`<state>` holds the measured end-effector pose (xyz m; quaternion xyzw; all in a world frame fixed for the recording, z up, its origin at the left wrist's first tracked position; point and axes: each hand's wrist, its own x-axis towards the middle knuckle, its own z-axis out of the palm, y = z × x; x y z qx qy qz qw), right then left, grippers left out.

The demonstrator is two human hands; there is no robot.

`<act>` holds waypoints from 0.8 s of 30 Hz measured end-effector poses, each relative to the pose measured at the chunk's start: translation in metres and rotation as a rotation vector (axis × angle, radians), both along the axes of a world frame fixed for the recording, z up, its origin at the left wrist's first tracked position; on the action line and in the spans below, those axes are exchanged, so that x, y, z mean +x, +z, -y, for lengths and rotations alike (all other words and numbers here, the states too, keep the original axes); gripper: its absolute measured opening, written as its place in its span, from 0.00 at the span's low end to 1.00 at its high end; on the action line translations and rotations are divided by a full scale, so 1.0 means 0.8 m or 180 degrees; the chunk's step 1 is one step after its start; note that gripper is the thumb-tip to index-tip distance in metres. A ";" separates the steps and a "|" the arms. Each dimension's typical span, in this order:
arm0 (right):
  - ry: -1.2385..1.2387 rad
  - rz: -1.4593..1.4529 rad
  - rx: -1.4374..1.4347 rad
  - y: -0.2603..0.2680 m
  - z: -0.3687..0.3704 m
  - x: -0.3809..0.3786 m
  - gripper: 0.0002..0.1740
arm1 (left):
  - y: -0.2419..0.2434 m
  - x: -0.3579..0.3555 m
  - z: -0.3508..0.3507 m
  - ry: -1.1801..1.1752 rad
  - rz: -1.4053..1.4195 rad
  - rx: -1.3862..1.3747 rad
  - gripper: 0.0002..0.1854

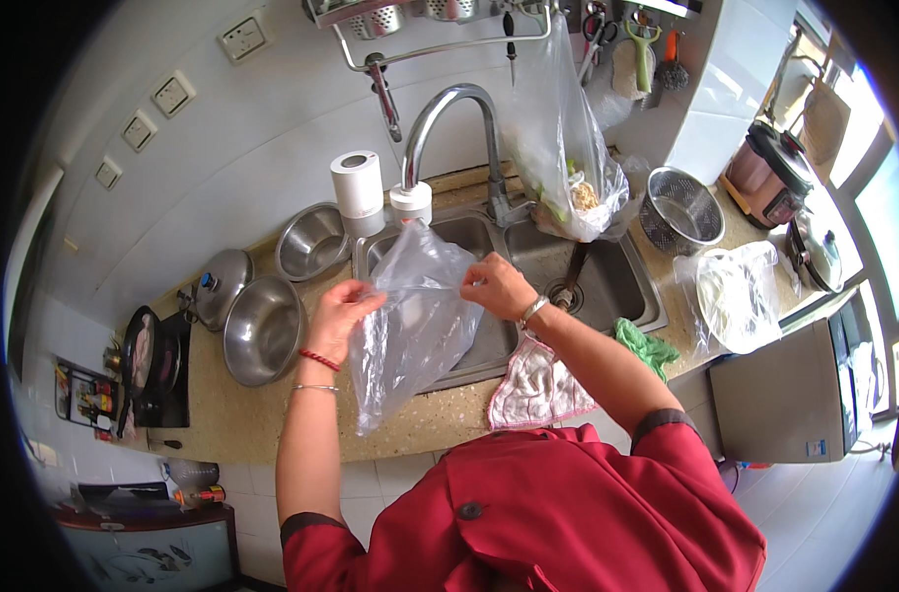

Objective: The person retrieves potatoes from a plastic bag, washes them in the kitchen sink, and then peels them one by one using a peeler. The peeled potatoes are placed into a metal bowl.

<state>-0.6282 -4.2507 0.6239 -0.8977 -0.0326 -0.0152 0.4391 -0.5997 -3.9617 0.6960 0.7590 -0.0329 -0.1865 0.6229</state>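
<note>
A clear plastic bag [412, 333] is stretched between my two hands over the left basin of a steel double sink [486, 355]. My left hand [338, 314] pinches one side of its upper part between thumb and fingers. On the other side, my right hand [497, 285] grips the plastic with curled fingers. One corner of the bag rises toward the white filter on the faucet [449, 96], and its lower end hangs over the counter's front edge. I see nothing inside the bag.
Steel bowls [264, 333] stand left of the sink. A filled plastic bag [568, 185] hangs over the right basin. A striped cloth [538, 388] and a green plastic bag [646, 348] lie at the front edge. Rightward are a steel colander [680, 211] and a pressure cooker [771, 174].
</note>
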 end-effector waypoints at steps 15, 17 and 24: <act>0.0357 -0.0406 -0.0501 0.062 0.066 0.015 0.16 | -0.083 -0.033 0.016 0.0623 -0.1235 -0.2241 0.28; 0.0491 -0.0282 0.0951 0.102 0.088 0.016 0.10 | -0.052 -0.026 0.018 0.0646 -0.0396 -0.2775 0.19; 0.0044 0.0085 -0.1752 -0.002 0.080 0.019 0.15 | -0.196 -0.039 -0.019 0.0121 0.0190 0.1025 0.34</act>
